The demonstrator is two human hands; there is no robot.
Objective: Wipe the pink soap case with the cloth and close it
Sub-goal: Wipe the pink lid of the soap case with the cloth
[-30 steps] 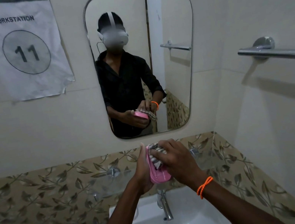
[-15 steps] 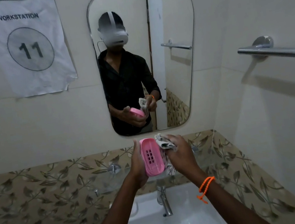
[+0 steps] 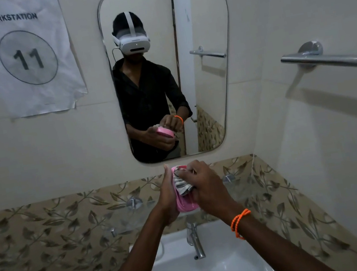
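Back onto the pink soap case [image 3: 185,202] gripped by left hand [image 3: 168,198], right hand [image 3: 207,187] presses bunched cloth [image 3: 182,185].

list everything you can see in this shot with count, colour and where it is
soap case: 1, pink, held above the sink
cloth: 1, grey-white striped, pressed on the case
sink: 1, white, bottom centre
tap: 1, chrome, at the sink's back edge
mirror: 1, rounded, on the wall ahead
workstation 11 sign: 1, white paper, wall upper left
towel bar: 1, chrome, right wall
leaf-pattern tiles: a band, brown-beige, below the mirror
wristband: 1, orange, right wrist
left hand: holds the case
right hand: grips the cloth
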